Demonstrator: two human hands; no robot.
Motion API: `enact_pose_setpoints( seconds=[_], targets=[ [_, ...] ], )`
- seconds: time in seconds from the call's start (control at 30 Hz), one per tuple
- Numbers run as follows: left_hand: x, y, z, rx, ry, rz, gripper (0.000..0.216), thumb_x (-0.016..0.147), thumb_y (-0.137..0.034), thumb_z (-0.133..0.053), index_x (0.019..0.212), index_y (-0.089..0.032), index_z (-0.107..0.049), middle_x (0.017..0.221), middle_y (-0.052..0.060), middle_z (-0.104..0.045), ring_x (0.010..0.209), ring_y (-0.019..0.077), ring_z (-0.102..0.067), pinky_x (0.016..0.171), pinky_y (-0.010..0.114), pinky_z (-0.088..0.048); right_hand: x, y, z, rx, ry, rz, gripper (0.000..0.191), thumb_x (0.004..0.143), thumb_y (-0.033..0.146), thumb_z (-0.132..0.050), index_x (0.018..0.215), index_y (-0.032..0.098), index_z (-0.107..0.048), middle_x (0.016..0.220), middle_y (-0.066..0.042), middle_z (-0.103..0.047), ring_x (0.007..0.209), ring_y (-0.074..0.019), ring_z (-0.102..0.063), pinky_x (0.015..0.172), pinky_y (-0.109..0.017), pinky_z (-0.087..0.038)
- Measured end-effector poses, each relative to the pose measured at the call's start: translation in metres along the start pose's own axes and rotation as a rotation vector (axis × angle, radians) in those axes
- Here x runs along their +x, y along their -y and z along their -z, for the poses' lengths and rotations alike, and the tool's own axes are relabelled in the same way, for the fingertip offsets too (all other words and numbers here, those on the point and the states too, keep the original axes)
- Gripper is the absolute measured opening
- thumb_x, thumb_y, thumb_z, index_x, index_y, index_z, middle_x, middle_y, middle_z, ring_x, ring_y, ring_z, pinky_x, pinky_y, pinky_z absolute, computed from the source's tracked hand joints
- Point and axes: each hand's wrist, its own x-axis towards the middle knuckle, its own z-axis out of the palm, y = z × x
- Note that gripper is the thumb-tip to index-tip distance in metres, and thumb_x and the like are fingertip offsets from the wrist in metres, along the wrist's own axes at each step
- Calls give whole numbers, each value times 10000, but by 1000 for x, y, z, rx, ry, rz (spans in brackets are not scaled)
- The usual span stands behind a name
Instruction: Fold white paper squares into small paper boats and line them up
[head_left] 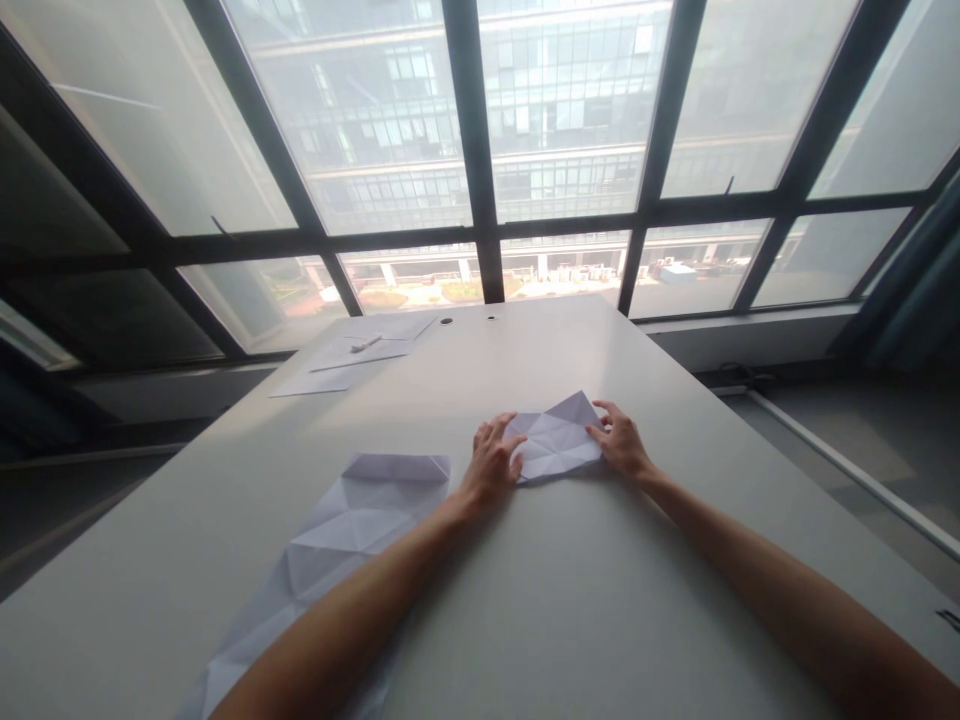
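Note:
A small folded sheet of white paper (555, 440), marked with crossing creases, lies on the white table between my hands. My left hand (493, 458) grips its left edge, thumb and fingers curled around the side. At the opposite edge my right hand (619, 440) pinches the paper between thumb and fingers. The paper's far right corner rises to a point. Under and beside my left forearm rests a larger creased white sheet (360, 520), with zigzag fold lines; part of it is hidden by the arm.
Toward the far left of the table (555, 350) lie several flat white sheets (322, 375) with a small white pen-like object (366, 344) on top. Two small dark holes sit near the far edge. Large dark-framed windows (487, 150) stand beyond the table.

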Motion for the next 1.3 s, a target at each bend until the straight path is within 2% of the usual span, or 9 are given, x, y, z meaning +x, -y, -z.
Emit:
enact_pose_setpoints(
  seconds=[0.17, 0.3, 0.4, 0.5, 0.63, 0.93, 1.07, 1.2, 1.3],
  targets=[
    [-1, -6, 3, -22, 218, -164, 427, 826, -131, -587, 1235, -244, -642, 1485, 74, -479, 1424, 300, -352, 1196, 596, -135, -2, 4, 1, -78, 123, 37, 413, 814, 292, -640, 1213, 189, -623, 817, -37, -674, 700, -198, -642, 643, -299, -497],
    [-3, -7, 4, -50, 314, -190, 459, 861, -203, -587, 1315, -265, -595, 1474, 68, -497, 1404, 288, -391, 1169, 513, -278, -7, 10, 6, -341, 113, 152, 414, 835, 265, -651, 1245, 222, -612, 1024, -82, -689, 891, -258, -647, 786, -367, -511],
    [-4, -9, 7, -43, 310, -193, 460, 891, -306, -604, 1349, -292, -574, 1463, 62, -507, 1370, 287, -432, 1125, 457, -352, -10, 15, 8, -467, 104, 296, 393, 843, 223, -644, 1235, 207, -624, 1120, -117, -645, 1061, -291, -584, 909, -396, -479],
    [-2, -13, 11, -37, 272, -197, 407, 890, -380, -629, 1294, -325, -622, 1404, 51, -558, 1292, 290, -495, 1078, 446, -389, -14, 20, 6, -471, 210, 343, 264, 879, 210, -594, 1127, 218, -682, 1062, -99, -641, 1024, -261, -586, 899, -369, -480],
    [1, -16, 14, -99, 217, -195, 231, 911, -329, -610, 1116, -328, -717, 1203, 41, -672, 1083, 251, -594, 991, 417, -453, -19, 29, 1, -450, 308, 376, 191, 918, 278, -570, 1029, 231, -719, 1043, -81, -656, 1007, -239, -584, 883, -349, -477],
    [2, -10, 6, -221, 183, -234, 160, 885, -242, -628, 977, -288, -750, 925, 41, -730, 878, 207, -652, 872, 360, -518, -21, 34, 1, -377, 428, 510, 286, 892, 253, -599, 1159, 266, -700, 1190, -77, -664, 1121, -251, -573, 989, -405, -454],
    [1, -8, 3, -201, 201, -223, 300, 861, -259, -666, 1159, -289, -694, 1199, 60, -688, 1152, 239, -610, 1028, 409, -450, -23, 33, 1, -312, 531, 597, 366, 904, 295, -602, 1267, 282, -647, 1326, -76, -614, 1222, -260, -548, 1062, -429, -409],
    [0, -8, 1, -121, 316, -184, 565, 908, -360, -609, 1448, -283, -461, 1494, 84, -474, 1411, 290, -383, 1158, 523, -277, -25, 34, 1, -340, 674, 617, 763, 865, 526, -638, 1522, 257, -359, 1542, -107, -402, 1404, -314, -377, 1185, -488, -233],
    [0, -7, 0, -60, 393, -159, 655, 943, -441, -536, 1531, -248, -322, 1563, 111, -362, 1457, 307, -297, 1173, 555, -204, -26, 34, -1, -367, 721, 578, 854, 886, 608, -563, 1568, 217, -228, 1595, -114, -281, 1461, -309, -273, 1211, -482, -154]
  ],
)
